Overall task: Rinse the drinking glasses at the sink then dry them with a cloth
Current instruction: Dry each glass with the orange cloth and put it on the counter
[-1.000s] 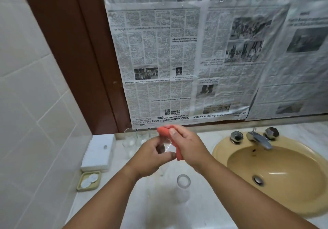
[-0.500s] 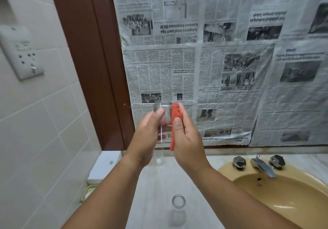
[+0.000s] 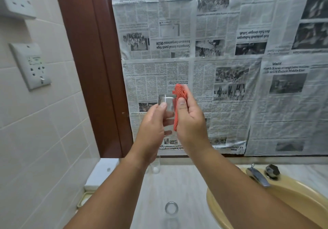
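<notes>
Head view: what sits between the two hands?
A clear drinking glass, gripped by the left hand, and the orange cloth the right hand holds against its side, seen in the head view.

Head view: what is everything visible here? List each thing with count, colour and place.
held glass: one, clear, raised before the newspaper
cloth: one, orange, against the held glass's right side
front glass: one, clear, upright on the counter
back glass: one, clear, on the counter, partly behind the left wrist
sink: one, yellow, lower right
faucet: one, chrome, at the sink's back
newspaper: several sheets, grey, covering the wall
sockets: two, white, left tiled wall
box: one, white, counter's left end
left grip: one, bare hand, holds the held glass
right grip: one, bare hand, pinches the cloth
</notes>
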`<state>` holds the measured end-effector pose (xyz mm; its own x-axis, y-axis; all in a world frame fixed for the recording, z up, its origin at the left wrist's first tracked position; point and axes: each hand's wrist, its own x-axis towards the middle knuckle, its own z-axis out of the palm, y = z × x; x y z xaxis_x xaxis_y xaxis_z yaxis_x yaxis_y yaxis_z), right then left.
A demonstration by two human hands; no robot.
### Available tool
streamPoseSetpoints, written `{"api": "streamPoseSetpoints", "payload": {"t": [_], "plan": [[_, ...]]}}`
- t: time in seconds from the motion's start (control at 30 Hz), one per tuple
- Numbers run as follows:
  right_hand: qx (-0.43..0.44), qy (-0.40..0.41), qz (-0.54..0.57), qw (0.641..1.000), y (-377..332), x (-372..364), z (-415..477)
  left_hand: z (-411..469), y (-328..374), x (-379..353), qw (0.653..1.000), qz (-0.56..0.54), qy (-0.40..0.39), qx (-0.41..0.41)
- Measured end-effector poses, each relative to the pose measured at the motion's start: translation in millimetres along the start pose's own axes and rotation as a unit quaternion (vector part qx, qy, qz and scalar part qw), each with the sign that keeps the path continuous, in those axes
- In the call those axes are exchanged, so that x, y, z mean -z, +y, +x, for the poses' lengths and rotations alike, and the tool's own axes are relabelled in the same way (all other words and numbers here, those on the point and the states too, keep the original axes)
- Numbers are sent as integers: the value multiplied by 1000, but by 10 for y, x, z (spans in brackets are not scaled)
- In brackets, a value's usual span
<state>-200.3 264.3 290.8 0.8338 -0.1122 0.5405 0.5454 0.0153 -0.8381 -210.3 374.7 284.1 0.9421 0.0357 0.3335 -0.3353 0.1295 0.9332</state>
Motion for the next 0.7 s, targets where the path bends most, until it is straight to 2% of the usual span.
{"api": "streamPoseSetpoints", "payload": {"t": [0.07,0.23,0.4,0.6,0.7], "plan": [[6,-19,2,1000,-57,-6,-27,-8,22,-6,1000,-3,-6,-3],[34,-40,-35,998,88,-10,-406,-42,18,12,999,-18,44,-19],[26,-9,-10,1000,-57,112,11,-111,93,-105,1000,15,-11,-20],[48,-33,-30,998,16,62,-391,-132,150,-124,999,-12,23,-34],[31,-20,-4,999,-27,115,-237,-134,105,-141,999,-1,24,-36]]}}
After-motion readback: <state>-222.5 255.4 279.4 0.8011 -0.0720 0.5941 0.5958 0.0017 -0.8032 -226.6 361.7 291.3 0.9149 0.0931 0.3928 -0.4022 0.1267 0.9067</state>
